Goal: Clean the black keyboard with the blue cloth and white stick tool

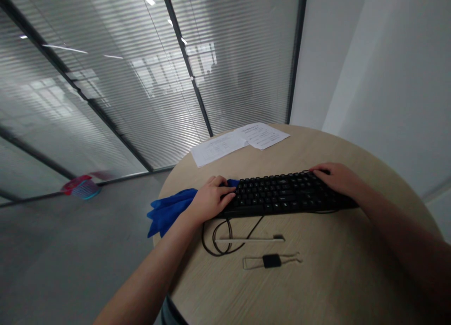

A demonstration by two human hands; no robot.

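Observation:
A black computer keyboard (pixel 282 191) lies across the round table, tilted slightly. My left hand (pixel 213 198) grips its left end, thumb on the near side and fingers curled over the far corner. Beneath and beside that hand is a blue cloth (pixel 172 210), part of it showing past my fingertips. At the far right corner of the keyboard, my right hand (pixel 334 175) is closed on the edge, its underside fingers hidden. A coiled black cable (pixel 214 253) lies in front. Near it are a thin white brush with dark bristles (pixel 257 240) and a black-bodied wire keycap puller (pixel 271 260).
Printed paper sheets (pixel 220 149) lie at the table's far edge. The wooden table (pixel 317 278) stands beside a blinds-covered glass partition (pixel 243 76) and a white wall (pixel 387 71). A red and blue basket (pixel 84 189) sits on the grey floor to the left.

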